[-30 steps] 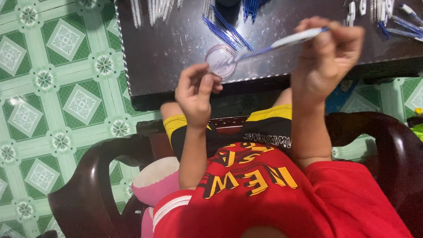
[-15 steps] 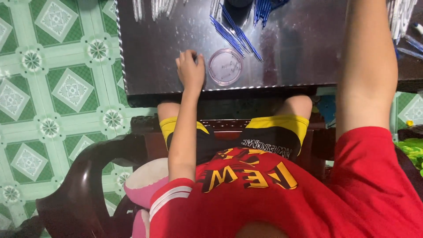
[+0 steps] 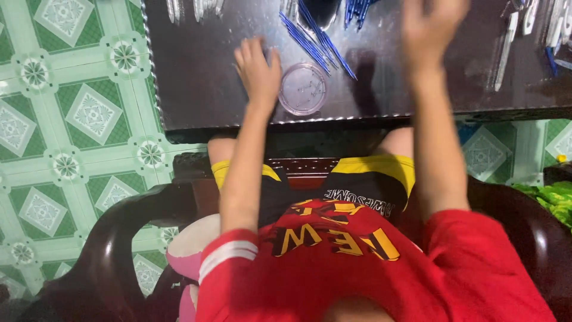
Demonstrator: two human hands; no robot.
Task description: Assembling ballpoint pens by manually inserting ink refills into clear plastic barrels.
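from my seat: left hand (image 3: 257, 68) flat, fingers spread, holding nothing, on dark metal table (image 3: 196, 95) | just beside it a round clear plastic lid-like dish (image 3: 303, 88), tiny bits inside | right hand (image 3: 430, 27) raised, blurry, can't tell grip | thin blue plastic rods (image 3: 316, 39) fanned behind dish

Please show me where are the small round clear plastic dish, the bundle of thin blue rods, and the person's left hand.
Small round clear plastic dish (image 3: 303, 88), head view, its centre.
Bundle of thin blue rods (image 3: 317, 40), head view, mid-length.
Left hand (image 3: 258, 70), head view, its back.
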